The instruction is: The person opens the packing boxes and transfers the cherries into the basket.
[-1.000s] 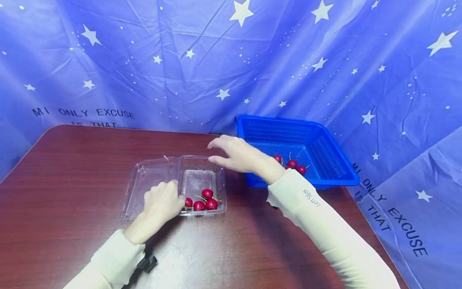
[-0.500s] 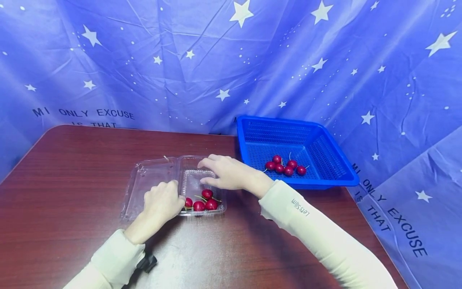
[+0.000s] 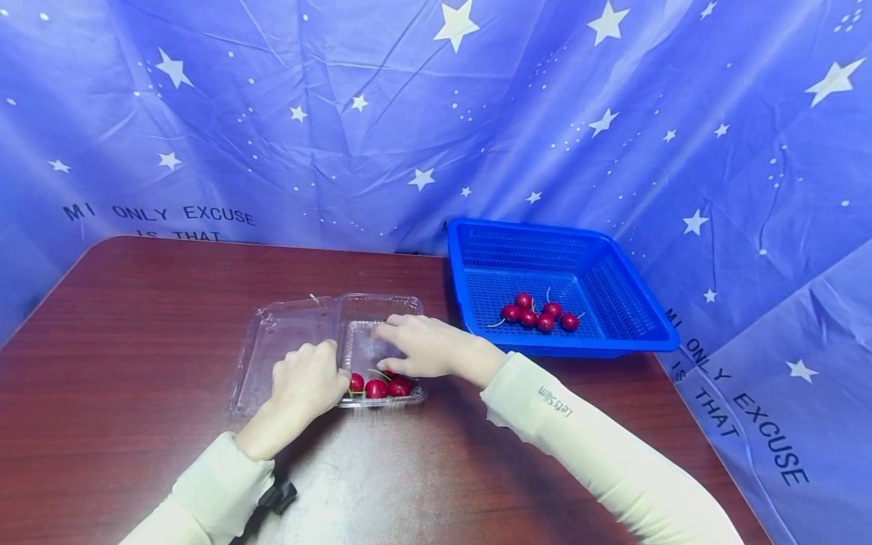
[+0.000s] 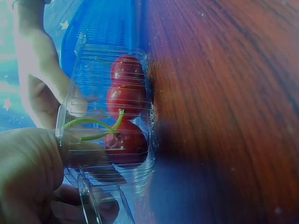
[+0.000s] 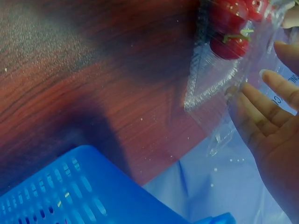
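A clear plastic clamshell box (image 3: 364, 333) lies on the table with its lid (image 3: 279, 333) folded out to the left. Along its near side sit several red cherries (image 3: 376, 388) with green stems. My left hand (image 3: 306, 382) grips the box at the hinge side; in the left wrist view its thumb (image 4: 32, 158) lies against the clear wall. Over the right part of the box reaches my right hand (image 3: 429, 347), partly covering one cherry. The right wrist view shows its fingers (image 5: 266, 105) spread, with no cherry between them, by the box wall.
To the right stands a blue perforated basket (image 3: 613, 295) holding several more cherries (image 3: 545, 322). A loose stem (image 3: 313, 298) shows at the lid's far edge. Behind the brown table (image 3: 136, 341) hangs a blue cloth (image 3: 375, 113) with stars.
My right hand has come from beside the basket, left and nearer, over the clamshell box, uncovering the basket's cherries. The left hand has stayed where it was.
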`<state>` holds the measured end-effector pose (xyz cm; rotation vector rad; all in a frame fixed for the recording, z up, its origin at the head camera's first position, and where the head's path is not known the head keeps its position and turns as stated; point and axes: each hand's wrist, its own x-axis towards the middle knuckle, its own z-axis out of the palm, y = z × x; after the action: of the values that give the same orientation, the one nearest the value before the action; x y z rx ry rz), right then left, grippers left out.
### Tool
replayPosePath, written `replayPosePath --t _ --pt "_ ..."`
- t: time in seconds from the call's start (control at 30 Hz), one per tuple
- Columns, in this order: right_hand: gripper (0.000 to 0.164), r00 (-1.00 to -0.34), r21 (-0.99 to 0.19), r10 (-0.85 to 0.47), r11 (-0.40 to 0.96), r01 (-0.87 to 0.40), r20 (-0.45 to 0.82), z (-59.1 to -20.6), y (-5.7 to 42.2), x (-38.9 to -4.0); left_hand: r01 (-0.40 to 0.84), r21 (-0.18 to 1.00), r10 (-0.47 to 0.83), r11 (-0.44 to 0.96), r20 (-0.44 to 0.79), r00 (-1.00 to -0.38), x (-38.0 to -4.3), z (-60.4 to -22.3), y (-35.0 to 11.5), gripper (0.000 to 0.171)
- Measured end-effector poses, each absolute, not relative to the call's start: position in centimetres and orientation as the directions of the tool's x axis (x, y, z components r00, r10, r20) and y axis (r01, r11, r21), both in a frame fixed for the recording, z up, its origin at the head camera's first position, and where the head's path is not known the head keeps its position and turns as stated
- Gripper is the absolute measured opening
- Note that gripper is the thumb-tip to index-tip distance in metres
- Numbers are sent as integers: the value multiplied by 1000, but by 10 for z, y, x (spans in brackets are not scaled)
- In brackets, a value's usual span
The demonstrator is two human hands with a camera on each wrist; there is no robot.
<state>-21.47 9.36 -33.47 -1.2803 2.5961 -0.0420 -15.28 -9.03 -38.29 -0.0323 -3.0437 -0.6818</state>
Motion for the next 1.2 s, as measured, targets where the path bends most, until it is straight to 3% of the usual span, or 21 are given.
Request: replayPosePath --t 0.8,1.2 --pt "21 -515 14 -827 526 -850 -226 -354 85 -207 26 422 15 906 30 -999 -152 -383 -90 17" --pt "20 -537 50 -828 537 -842 -158 -366 78 -203 34 424 24 905 28 -999 -152 -381 -90 15"
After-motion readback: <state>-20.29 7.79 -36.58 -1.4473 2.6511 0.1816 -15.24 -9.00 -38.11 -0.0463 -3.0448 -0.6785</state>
